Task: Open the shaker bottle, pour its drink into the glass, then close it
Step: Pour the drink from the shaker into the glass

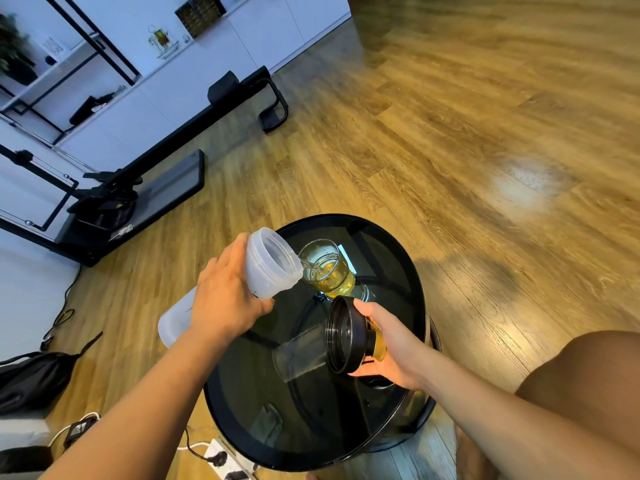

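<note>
My left hand (225, 296) grips the translucent white shaker bottle (273, 263), which is tipped with its open mouth over the glass (325, 268). A thin clear stream runs from the bottle's rim into the glass, which stands on the round dark glass table (398, 244) and holds yellowish liquid. My right hand (391, 344) holds the bottle's black lid (346, 336), with a gold cap on it, above the table, its inside turned to the left.
The table's dark top reflects the bottle and lid. On the wooden floor lie a black exercise machine (138, 188) to the left, a black bag (31, 379) and a white power strip (225, 460) with cables. My knee (588, 386) shows at the lower right.
</note>
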The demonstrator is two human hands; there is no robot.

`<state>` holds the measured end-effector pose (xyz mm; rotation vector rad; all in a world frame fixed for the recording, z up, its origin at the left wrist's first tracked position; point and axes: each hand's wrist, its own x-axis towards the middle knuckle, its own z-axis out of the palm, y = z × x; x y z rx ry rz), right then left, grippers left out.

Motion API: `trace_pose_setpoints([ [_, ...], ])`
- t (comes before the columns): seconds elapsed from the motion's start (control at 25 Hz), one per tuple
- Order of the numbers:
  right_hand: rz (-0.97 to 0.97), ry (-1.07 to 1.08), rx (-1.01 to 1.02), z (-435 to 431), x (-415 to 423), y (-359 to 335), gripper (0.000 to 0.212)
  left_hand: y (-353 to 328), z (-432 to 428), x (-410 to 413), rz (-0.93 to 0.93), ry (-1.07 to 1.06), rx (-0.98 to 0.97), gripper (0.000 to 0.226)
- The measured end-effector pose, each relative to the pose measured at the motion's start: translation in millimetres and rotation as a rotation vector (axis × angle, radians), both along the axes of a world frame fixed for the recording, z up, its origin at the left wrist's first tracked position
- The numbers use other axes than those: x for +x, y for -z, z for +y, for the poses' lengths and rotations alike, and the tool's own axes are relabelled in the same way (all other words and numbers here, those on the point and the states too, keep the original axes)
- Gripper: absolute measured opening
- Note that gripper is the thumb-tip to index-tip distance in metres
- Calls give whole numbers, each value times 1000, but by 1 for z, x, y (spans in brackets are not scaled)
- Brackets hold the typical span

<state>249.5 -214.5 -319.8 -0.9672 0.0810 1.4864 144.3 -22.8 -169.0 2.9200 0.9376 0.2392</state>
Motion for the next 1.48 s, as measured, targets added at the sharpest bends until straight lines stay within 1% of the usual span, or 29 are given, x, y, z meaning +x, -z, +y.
trace_pose_setpoints([
  [0.32, 7, -14, -1, -1, 0, -2, 62, -3, -1, 3, 7, -8, 7, 97],
  [0.56, 8, -11, 0, -1, 0, -4, 67, -4, -1, 5, 9, -12, 13, 95],
  [0.72, 8, -9, 10, -2, 0, -6, 65, -5, -2, 6, 11, -4, 18, 95],
  [1.2, -5, -8, 18, -2, -1, -8, 65, -6, 2, 5, 36, -8, 39, 100],
  [1.48, 0, -15, 12, -3, 0, -8, 62, -5, 2, 3, 34, -8, 39, 102],
])
